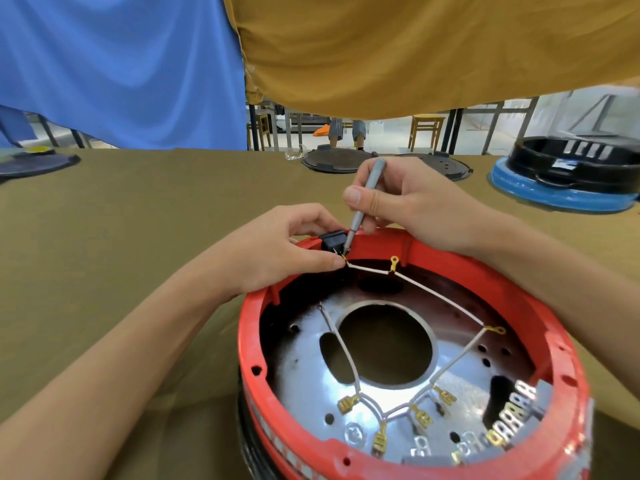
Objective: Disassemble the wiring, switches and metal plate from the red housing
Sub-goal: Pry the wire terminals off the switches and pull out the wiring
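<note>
The fingers [372, 206] of the right hand [412, 202] were curled round a slim grey screwdriver [363, 206], pinching its shaft between thumb and forefinger, with the tip set down at the terminals of a black switch [332, 241] seated in the far rim of the red housing [381, 358]. The left hand [280, 251] gripped that switch from the outer side, its thumb pressed against the brass terminal where a white wire [367, 268] joined it. The housing stood on the olive-covered desk [121, 237], just in front of the person, open side up. Inside it lay the shiny metal plate [311, 375] with a large round hole in the middle, and white wires ran across it, ending in brass spade connectors [348, 403] near the front edge and ring terminals [496, 329] toward the right. Farther back on the desk sat a black pot base on a blue ring [568, 178] at the right and flat dark lids [336, 161] near the middle. Blue cloth [121, 64] and mustard cloth [415, 46] hung above the far edge.
</note>
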{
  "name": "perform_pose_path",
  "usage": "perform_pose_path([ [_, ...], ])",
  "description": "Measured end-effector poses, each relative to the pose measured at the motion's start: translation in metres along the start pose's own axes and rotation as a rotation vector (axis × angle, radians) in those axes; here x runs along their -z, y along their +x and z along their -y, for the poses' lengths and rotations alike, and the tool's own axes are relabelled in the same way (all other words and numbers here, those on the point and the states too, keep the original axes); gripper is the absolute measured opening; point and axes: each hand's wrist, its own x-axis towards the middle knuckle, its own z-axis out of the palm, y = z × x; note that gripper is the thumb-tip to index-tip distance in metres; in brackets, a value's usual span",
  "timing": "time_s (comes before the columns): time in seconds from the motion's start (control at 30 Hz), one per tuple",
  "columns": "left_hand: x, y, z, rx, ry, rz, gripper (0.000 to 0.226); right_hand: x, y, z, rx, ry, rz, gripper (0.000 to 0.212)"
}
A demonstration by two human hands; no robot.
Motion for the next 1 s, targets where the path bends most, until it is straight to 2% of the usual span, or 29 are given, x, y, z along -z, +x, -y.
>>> perform_pose_path([
  [0.2, 0.001, 0.001, 0.001, -0.004, 0.073, -0.055, 0.036, -0.002, 0.000, -0.001, -0.017, -0.005, 0.006, 0.014],
  [0.3, 0.001, -0.002, -0.001, -0.131, 0.165, -0.147, 0.037, -0.002, -0.001, -0.001, -0.012, 0.005, 0.005, 0.014],
  [0.37, 0.002, -0.004, -0.005, -0.227, 0.265, -0.153, 0.030, -0.002, 0.000, -0.001, -0.014, 0.006, 0.007, 0.014],
  [0.47, 0.003, -0.004, -0.009, -0.294, 0.347, -0.120, 0.016, -0.003, 0.000, 0.000, -0.015, 0.011, -0.001, 0.014],
  [0.77, -0.001, -0.001, -0.017, -0.329, 0.585, -0.011, 0.006, 0.000, 0.000, 0.000, -0.059, 0.068, 0.024, 0.016],
  [0.9, -0.001, 0.001, -0.015, -0.352, 0.607, 0.024, 0.015, 0.000, 0.000, -0.001, -0.056, 0.080, 0.024, 0.020],
  [1.0, -0.001, 0.004, -0.014, -0.356, 0.694, 0.067, 0.024, -0.001, -0.002, -0.001, -0.018, 0.084, -0.037, 0.022],
])
